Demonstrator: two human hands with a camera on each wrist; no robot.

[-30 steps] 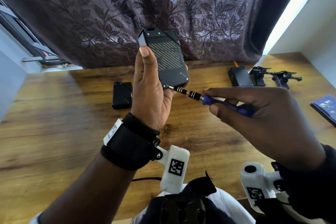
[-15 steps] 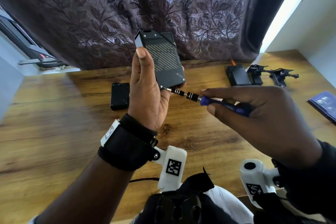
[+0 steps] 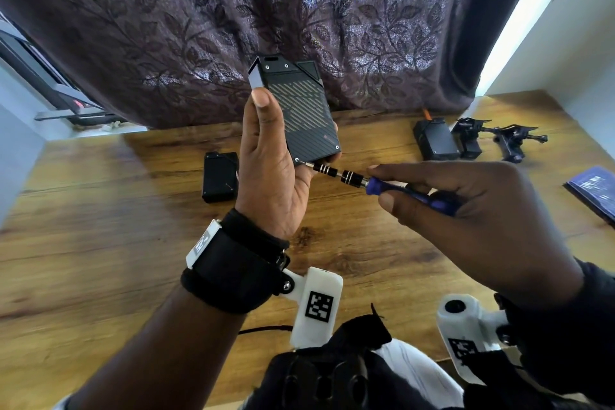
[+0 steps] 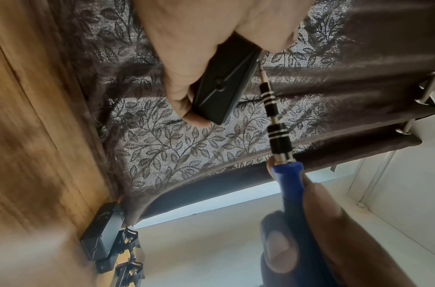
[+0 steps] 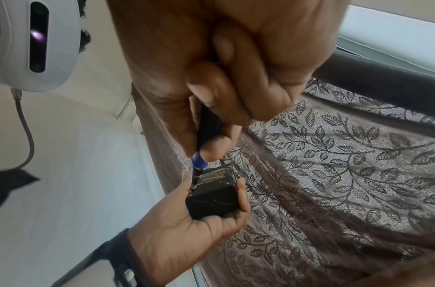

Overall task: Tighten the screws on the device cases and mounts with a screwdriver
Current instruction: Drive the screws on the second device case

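My left hand [image 3: 266, 170] grips a black device case [image 3: 303, 113] with a striped face, holding it upright above the wooden table [image 3: 100, 243]. The thumb lies along its left edge and the fingers wrap behind. My right hand [image 3: 466, 210] grips a blue-handled screwdriver [image 3: 399, 188]. Its thin tip sits on the screw at the case's lower left corner [image 3: 297, 160]. The left wrist view shows the case's bottom end [image 4: 224, 85] and the black-and-silver shaft [image 4: 276, 124] meeting its corner. From the right wrist, the case [image 5: 215, 196] lies in the left palm [image 5: 177, 238].
A second black case [image 3: 219, 181] lies on the table left of my left hand. At the back right lie another black case [image 3: 436, 140] and black mounts [image 3: 499, 140]. A dark blue booklet [image 3: 595, 188] sits at the right edge. A patterned curtain [image 3: 233, 27] hangs behind.
The hands, case and screwdriver keep the same hold, with the tip on the lower left corner screw; the view has shifted slightly.
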